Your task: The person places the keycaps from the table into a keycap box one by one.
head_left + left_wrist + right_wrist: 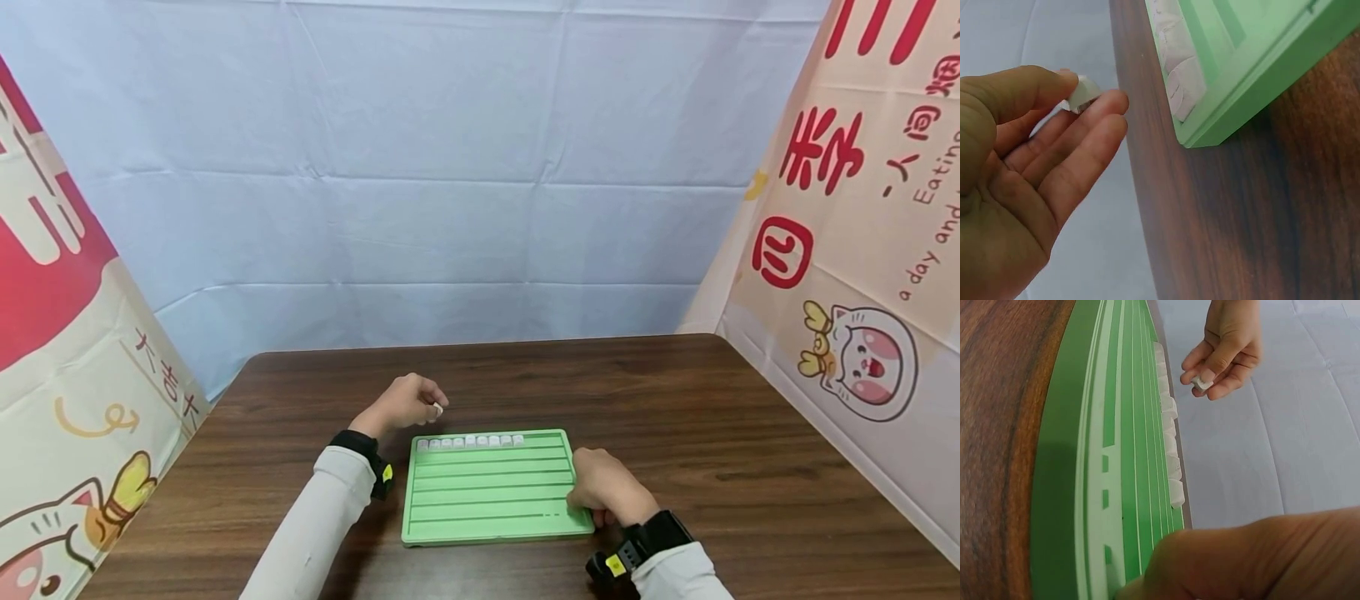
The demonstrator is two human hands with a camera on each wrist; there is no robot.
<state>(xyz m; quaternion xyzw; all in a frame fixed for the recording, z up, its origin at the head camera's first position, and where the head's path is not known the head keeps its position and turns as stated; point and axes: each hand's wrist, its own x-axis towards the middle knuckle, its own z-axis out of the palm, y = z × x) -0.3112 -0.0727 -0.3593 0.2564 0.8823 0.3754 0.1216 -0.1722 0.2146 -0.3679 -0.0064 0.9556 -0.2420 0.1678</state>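
A green grooved tray (487, 487) lies on the table, with a row of white keycaps (470, 441) along its far groove, beginning at the left corner. Beyond that corner, my left hand (405, 402) pinches one small white keycap (1084, 94) between thumb and fingers, above the table and apart from the tray. In the left wrist view its lower fingers are loosely bent. My right hand (609, 486) grips the tray's right edge near the front corner, thumb on the rim; its other fingers are partly hidden. The right wrist view also shows the left hand (1225, 353) with the keycap.
The dark wooden table (712, 450) extends on all sides of the tray. A pale blue cloth (435, 208) hangs behind it, and printed cloths (847, 250) hang at the left and right. Black wrist straps (663, 533) sit over white sleeves.
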